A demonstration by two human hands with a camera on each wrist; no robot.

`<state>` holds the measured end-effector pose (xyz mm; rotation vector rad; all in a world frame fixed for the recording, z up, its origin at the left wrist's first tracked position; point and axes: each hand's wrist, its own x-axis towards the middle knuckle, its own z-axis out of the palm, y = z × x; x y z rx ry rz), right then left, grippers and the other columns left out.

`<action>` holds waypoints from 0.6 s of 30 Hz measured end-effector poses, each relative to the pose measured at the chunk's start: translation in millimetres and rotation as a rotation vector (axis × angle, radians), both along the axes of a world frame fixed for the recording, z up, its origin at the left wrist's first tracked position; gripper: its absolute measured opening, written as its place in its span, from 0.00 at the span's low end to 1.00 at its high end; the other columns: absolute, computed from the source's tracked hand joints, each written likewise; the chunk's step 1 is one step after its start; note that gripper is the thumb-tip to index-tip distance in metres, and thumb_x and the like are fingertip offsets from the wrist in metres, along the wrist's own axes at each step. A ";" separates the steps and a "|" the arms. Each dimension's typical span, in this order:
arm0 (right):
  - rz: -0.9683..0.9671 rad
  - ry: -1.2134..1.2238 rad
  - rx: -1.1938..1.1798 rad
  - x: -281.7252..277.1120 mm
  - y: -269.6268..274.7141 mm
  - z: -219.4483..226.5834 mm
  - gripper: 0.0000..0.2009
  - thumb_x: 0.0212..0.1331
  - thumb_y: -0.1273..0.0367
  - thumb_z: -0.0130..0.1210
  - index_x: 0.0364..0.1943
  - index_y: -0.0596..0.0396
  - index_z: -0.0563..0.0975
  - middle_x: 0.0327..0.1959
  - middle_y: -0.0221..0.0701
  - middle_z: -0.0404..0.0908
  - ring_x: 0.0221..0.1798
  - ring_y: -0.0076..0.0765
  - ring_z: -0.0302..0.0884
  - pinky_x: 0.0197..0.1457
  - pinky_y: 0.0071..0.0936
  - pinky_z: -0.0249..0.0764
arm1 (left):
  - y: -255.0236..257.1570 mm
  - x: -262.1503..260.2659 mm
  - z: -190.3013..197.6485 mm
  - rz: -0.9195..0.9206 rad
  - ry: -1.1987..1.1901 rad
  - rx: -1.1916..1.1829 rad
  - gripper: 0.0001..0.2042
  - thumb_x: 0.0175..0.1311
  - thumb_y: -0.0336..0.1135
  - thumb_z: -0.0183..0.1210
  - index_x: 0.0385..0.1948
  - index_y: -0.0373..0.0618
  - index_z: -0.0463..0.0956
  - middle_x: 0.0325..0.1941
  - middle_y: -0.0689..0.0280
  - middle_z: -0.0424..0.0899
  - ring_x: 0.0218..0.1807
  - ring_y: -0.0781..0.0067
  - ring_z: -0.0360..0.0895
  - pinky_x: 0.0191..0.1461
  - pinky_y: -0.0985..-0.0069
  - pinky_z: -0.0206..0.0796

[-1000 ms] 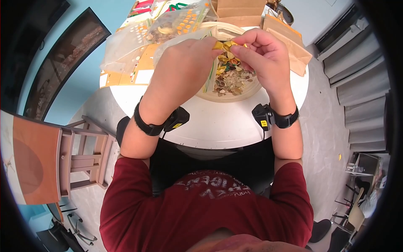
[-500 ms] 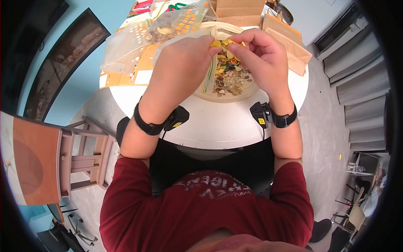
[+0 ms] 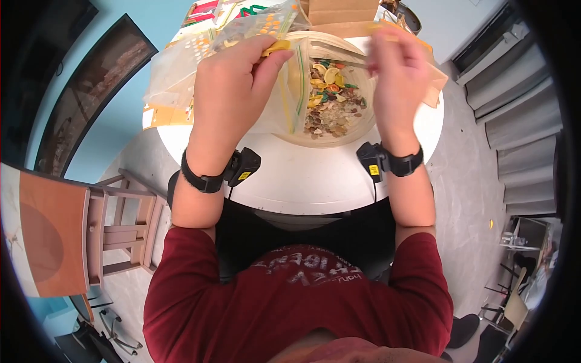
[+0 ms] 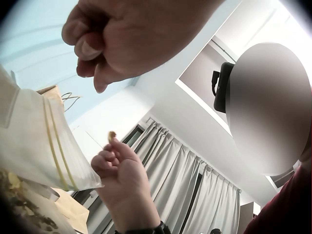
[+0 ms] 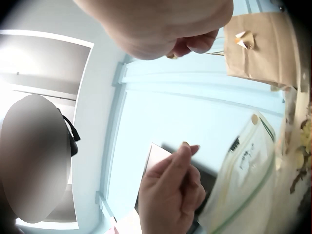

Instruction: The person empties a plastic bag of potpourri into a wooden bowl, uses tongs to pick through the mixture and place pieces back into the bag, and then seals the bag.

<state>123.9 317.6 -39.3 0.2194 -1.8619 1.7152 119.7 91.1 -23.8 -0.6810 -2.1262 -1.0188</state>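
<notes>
My left hand point(image 3: 233, 91) pinches a yellow dried piece point(image 3: 279, 46) between thumb and forefinger, left of a clear zip bag point(image 3: 285, 106). To the right, my right hand point(image 3: 399, 78) is blurred, with yellow at its fingertips. The left wrist view shows a small yellow-brown piece point(image 4: 112, 135) pinched there. Between the hands is a round pale basket point(image 3: 363, 130) holding a mix of dried bits point(image 3: 333, 115), among them yellow slices and green, orange and brown pieces. The zip bag stands over the basket's left side.
Brown paper bags point(image 3: 345, 15) stand behind the basket and to its right. Other clear bags with white and orange dots point(image 3: 187, 66) lie at the left back on the white round table point(image 3: 290, 181). A wooden stool point(image 3: 124, 224) stands on the floor to the left.
My hands were together over the basket, both on the yellow material. They have since come apart, left hand leftward and right hand rightward and up, each with a yellow piece.
</notes>
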 end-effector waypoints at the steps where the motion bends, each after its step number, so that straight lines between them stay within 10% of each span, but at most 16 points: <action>1: -0.009 -0.154 0.194 0.9 -4.2 -2.8 0.14 0.71 0.70 0.61 0.55 0.63 0.79 0.31 0.25 0.84 0.26 0.15 0.75 0.28 0.15 0.67 | 0.4 0.8 0.3 0.004 -0.027 0.006 0.11 0.64 0.39 0.71 0.34 0.39 0.84 0.22 0.56 0.83 0.23 0.55 0.80 0.28 0.68 0.70; 5: 0.231 -0.298 0.236 3.0 -17.7 -9.1 0.16 0.69 0.65 0.63 0.53 0.63 0.82 0.28 0.26 0.84 0.24 0.16 0.77 0.26 0.17 0.70 | -0.6 4.1 4.5 0.032 -0.121 -0.111 0.15 0.61 0.41 0.73 0.27 0.39 0.81 0.17 0.58 0.79 0.20 0.56 0.77 0.25 0.67 0.67; 8: 0.517 -0.346 -0.090 7.8 -12.7 9.6 0.13 0.68 0.66 0.64 0.50 0.62 0.84 0.29 0.26 0.86 0.24 0.16 0.77 0.26 0.17 0.69 | -1.7 4.3 1.7 -0.043 -0.068 -0.192 0.14 0.60 0.37 0.76 0.29 0.36 0.82 0.17 0.66 0.77 0.20 0.81 0.71 0.26 0.81 0.62; 18: 0.322 -0.288 0.081 5.4 21.0 20.8 0.09 0.63 0.69 0.67 0.42 0.61 0.85 0.28 0.26 0.86 0.26 0.15 0.77 0.29 0.15 0.71 | 6.8 10.7 -1.8 -0.205 -0.140 -0.321 0.16 0.62 0.46 0.73 0.37 0.42 0.84 0.17 0.61 0.76 0.19 0.64 0.73 0.26 0.67 0.63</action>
